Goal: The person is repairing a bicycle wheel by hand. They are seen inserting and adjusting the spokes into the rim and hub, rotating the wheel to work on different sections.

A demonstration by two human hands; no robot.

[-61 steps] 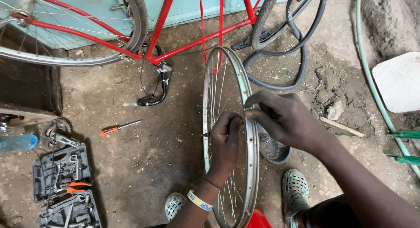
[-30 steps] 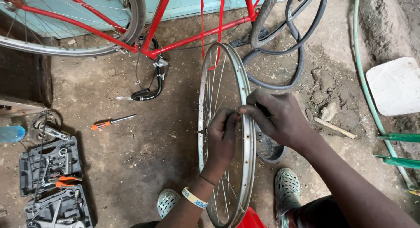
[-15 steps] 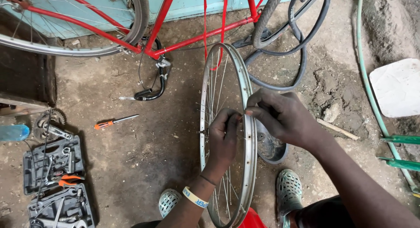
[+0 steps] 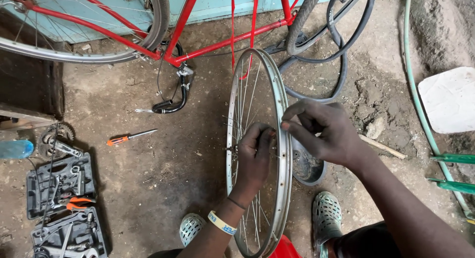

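A bare bicycle wheel rim (image 4: pixel 283 94) with thin spokes stands upright on the ground between my feet. My left hand (image 4: pixel 256 156) reaches through the spokes near the hub, its fingertips pinching a spoke close to the rim's inner side. My right hand (image 4: pixel 324 131) rests on the rim's right edge, thumb and forefinger pinched on the rim at the spot where the left fingertips meet it. A yellow and white band circles my left wrist.
A red bicycle frame (image 4: pixel 232 40) stands upside down at the top, with loose black tyres (image 4: pixel 341 45) beside it. An orange-handled screwdriver (image 4: pixel 129 136) lies on the dirt floor. Open tool cases (image 4: pixel 62 181) sit at lower left. A green hose (image 4: pixel 420 104) and a white slab (image 4: pixel 448 99) lie at right.
Both hands stay on the same part of the rim with small finger shifts. The view has drifted slightly; the wheel has not visibly moved.
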